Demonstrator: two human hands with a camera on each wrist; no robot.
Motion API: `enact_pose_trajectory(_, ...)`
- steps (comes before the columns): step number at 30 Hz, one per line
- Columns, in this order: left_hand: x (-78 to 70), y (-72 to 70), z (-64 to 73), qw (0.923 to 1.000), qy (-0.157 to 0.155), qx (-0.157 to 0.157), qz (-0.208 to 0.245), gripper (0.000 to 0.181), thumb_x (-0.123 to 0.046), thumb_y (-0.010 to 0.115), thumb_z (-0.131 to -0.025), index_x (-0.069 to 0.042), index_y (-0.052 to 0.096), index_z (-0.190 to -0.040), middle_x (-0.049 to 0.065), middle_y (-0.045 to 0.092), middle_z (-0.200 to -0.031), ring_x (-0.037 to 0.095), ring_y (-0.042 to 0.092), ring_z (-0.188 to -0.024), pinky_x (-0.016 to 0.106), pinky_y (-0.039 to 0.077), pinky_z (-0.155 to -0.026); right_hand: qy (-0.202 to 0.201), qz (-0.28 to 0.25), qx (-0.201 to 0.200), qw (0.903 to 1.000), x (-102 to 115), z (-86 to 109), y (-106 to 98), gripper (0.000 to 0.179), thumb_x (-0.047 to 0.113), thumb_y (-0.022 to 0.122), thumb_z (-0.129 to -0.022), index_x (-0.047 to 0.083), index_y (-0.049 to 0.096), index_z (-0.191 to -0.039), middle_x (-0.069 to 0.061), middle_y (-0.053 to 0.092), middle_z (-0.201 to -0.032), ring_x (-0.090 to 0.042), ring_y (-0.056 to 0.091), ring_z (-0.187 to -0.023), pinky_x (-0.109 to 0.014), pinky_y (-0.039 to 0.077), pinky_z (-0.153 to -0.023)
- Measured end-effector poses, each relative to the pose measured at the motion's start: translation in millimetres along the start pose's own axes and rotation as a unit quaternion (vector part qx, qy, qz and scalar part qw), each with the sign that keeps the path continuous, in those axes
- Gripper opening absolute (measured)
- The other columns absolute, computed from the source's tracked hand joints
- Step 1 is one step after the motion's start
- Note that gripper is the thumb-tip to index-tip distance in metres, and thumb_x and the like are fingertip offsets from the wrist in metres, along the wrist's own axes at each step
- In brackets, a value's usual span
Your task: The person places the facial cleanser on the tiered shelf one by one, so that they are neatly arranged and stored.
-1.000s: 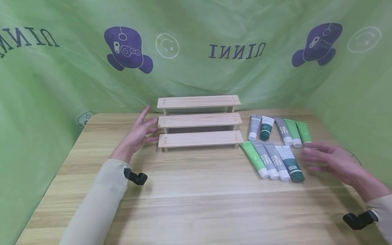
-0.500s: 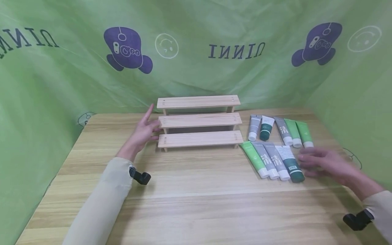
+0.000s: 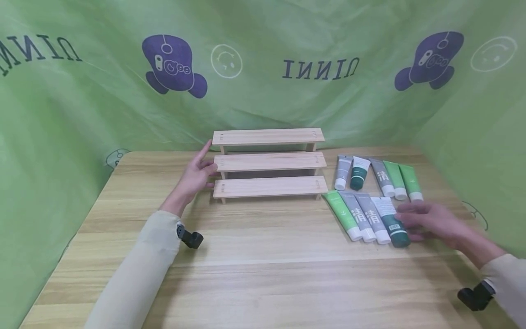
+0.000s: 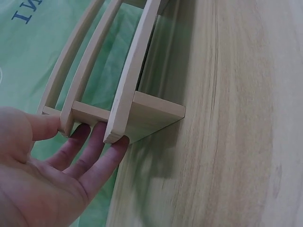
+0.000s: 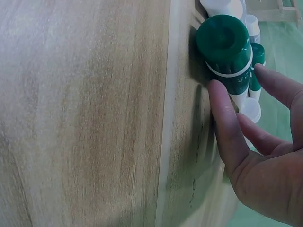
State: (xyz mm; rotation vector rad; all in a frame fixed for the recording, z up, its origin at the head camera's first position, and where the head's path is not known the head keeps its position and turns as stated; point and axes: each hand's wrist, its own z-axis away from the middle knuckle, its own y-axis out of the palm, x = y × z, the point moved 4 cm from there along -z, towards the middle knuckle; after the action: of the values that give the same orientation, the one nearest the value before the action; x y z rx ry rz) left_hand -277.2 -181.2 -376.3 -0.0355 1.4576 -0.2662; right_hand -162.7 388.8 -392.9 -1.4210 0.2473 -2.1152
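A three-step wooden rack (image 3: pixel 270 161) stands at the back middle of the table. My left hand (image 3: pixel 195 177) is at its left end, fingers extended. In the left wrist view, the fingertips (image 4: pixel 120 142) touch the ends of the shelves. At the right, a white and dark green squeeze tube (image 3: pixel 389 221) lies at the end of the front row. My right hand (image 3: pixel 431 221) is beside it with fingers spread, holding nothing. The right wrist view has the fingers on both sides of the tube's dark green cap end (image 5: pixel 225 47); whether they touch it I cannot tell.
Beside the dark green tube lie grey tubes (image 3: pixel 363 214) and a green tube (image 3: pixel 343 214). Behind is a row of several more, including a small green-capped tube (image 3: pixel 359 173) and a light green tube (image 3: pixel 410 182). A green printed curtain (image 3: pixel 255 105) hangs behind the wooden table (image 3: pixel 263 274).
My left hand has moved right and come up against the rack's end. My right hand has shifted left, closer to the white and dark green tube. Rack and tubes lie as before.
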Motion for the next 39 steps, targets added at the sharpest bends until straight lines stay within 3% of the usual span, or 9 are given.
enact_pose_trajectory(13,-1.1,1.1,1.6,0.9998,0.003,-0.009,-0.015,0.076,-0.005,0.047,-0.105,-0.048,0.013,-0.158,0.025,0.038,-0.150,0.041,0.052,-0.125,0.049,0.058,-0.091,0.026,0.043,-0.005,0.9987,3,-6.6,2,0.067,0.026,0.064,-0.100,-0.020,0.036,-0.140,-0.015,0.066,-0.109,-0.022,0.067,-0.092,-0.037,0.062,-0.073)
enact_pose_trajectory(21,-0.3,2.2,2.5,0.9999,0.003,-0.011,-0.009,0.077,-0.004,0.046,-0.105,-0.048,0.014,-0.158,0.024,0.040,-0.149,0.041,0.053,-0.125,0.051,0.057,-0.092,0.052,0.057,0.016,0.9969,6,-11.6,-1,0.069,0.029,0.065,-0.099,-0.020,0.037,-0.140,-0.017,0.064,-0.112,-0.023,0.065,-0.093,-0.038,0.062,-0.072)
enact_pose_trajectory(30,-3.4,1.5,5.6,0.9999,0.004,-0.010,-0.011,0.076,-0.005,0.047,-0.105,-0.048,0.014,-0.158,0.024,0.039,-0.152,0.041,0.052,-0.127,0.053,0.056,-0.093,0.060,0.057,0.035,0.9959,12,-16.6,0,0.054,0.028,0.065,-0.099,-0.014,0.050,-0.130,-0.010,0.067,-0.103,-0.022,0.064,-0.091,-0.038,0.061,-0.071)
enact_pose_trajectory(39,-2.3,2.5,3.6,0.9998,0.001,-0.014,-0.012,0.076,-0.004,0.046,-0.105,-0.049,0.015,-0.158,0.023,0.039,-0.152,0.039,0.055,-0.123,0.051,0.057,-0.091,0.077,0.067,0.038,0.9940,13,-18.4,-2,0.051,0.028,0.064,-0.100,-0.013,0.054,-0.128,-0.008,0.066,-0.100,-0.021,0.063,-0.088,-0.037,0.061,-0.069)
